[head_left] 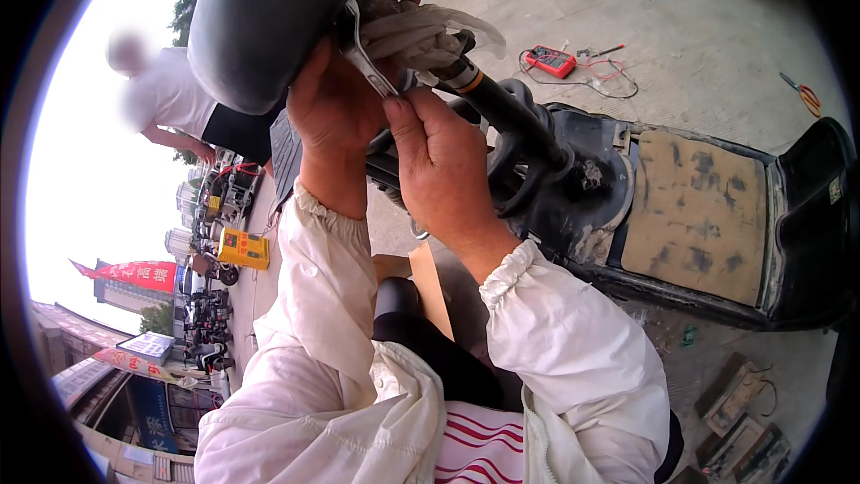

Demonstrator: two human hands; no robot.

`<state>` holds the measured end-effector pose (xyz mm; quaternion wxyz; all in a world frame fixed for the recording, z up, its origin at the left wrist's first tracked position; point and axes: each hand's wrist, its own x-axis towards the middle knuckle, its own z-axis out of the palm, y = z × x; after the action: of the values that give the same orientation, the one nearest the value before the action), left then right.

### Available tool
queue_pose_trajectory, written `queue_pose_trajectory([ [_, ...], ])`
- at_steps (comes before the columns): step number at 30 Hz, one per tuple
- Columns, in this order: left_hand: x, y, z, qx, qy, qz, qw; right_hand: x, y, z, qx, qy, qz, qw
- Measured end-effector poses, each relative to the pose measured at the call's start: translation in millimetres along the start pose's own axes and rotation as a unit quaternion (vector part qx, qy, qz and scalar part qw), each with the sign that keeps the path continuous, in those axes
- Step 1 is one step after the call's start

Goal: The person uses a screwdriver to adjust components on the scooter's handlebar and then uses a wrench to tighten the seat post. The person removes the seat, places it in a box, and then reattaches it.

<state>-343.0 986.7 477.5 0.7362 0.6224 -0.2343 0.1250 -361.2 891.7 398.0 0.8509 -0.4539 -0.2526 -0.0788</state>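
A silver wrench [365, 58] runs from the dark fittings beside a large rounded black scooter part [260, 27] down to my right hand [439, 152]. My right thumb and fingers pinch its lower end. My left hand [336, 112] is raised under the wrench's upper end, curled around the fittings; what it grips there is hidden. Behind the wrench, crumpled translucent plastic [430, 36] wraps the top of a black steering tube [515, 112]. The scooter's footboard with a worn tan mat [699, 206] stretches to the right.
A red multimeter [551, 61] with leads lies on the concrete beyond the scooter, and orange-handled pliers [810, 100] lie far right. Worn box-like parts [739, 421] sit lower right. At left stand a yellow box [244, 248], parked scooters and a bending person [188, 94].
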Motion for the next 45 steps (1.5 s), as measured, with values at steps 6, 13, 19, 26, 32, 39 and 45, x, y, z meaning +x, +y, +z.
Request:
queue_pose_trajectory([
  [6,3.7,-2.1,-5.7,-0.001,0.066,-0.011,0.998,3.1,-2.2,4.5,0.02,0.009,0.014,1.0],
  [13,6.8,-13.1,-12.0,0.046,0.068,-0.001,0.997,15.3,-8.0,-31.0,-0.085,-0.011,-0.036,0.996],
  [19,7.9,-17.6,-18.0,0.041,0.06,0.028,0.997,38.0,-37.3,-69.0,-0.249,-0.06,-0.065,0.964],
  [26,8.9,-30.4,-22.7,0.007,0.041,0.039,0.998,37.4,-28.4,-78.9,-0.127,-0.126,-0.013,0.984],
  [32,3.7,-38.2,-40.0,-0.029,0.101,0.03,0.994,26.9,-27.8,-86.7,-0.307,-0.127,-0.018,0.943],
  [39,3.0,-49.9,-36.6,-0.01,0.136,0.055,0.989,-12.1,-7.0,-38.7,-0.063,-0.074,0.105,0.99],
  [45,3.8,-54.4,-36.7,0.061,0.157,0.078,0.983,-3.9,-9.0,-50.0,-0.052,-0.148,0.214,0.964],
])
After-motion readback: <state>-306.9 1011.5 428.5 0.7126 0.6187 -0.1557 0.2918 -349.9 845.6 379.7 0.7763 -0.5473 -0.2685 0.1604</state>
